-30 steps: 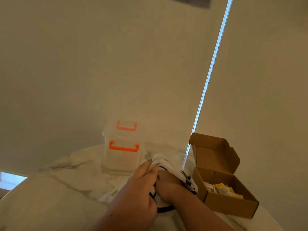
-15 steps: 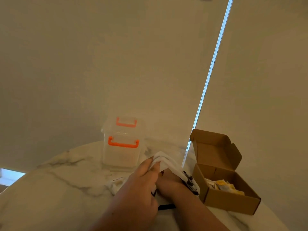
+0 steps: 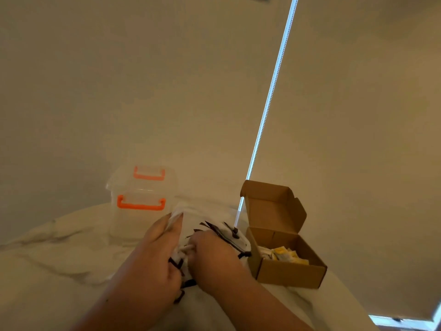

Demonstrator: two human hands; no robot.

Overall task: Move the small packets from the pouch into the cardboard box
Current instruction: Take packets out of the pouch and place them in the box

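A: Status on the hands?

B: Both sit low centre of the frame, on the pouch (image 3: 229,231). Left hand (image 3: 152,256) pinches the pouch's white fabric edge between thumb and fingertips, at the pouch's upper left corner, just right of the clear container (image 3: 140,206). Closed grip on fabric.

A: Right one?

B: Right hand (image 3: 212,254) is curled, knuckles up, pressed against the pouch's middle. A small pale tube-like bit sticks out leftward from its fingers. Can't tell whether that's a packet or part of the pouch, so grip contents unclear. Fingers are bent shut.

A: Pouch position?

B: White with dark markings, bunched on the marble table (image 3: 47,263). Lies between the two hands and partly under them, its right end touching or just beside the cardboard box (image 3: 288,273).

A: Box?

B: Lower right of centre, right of the right hand. Lid flap (image 3: 272,206) stands open, tilted back. Small packets (image 3: 284,255), yellow and white, lie inside, piled toward the left end.

A: Anything else on the table?

B: The clear container with orange latches, closed, up and left of the hands. A bright vertical strip (image 3: 269,108) runs up the wall behind the box.
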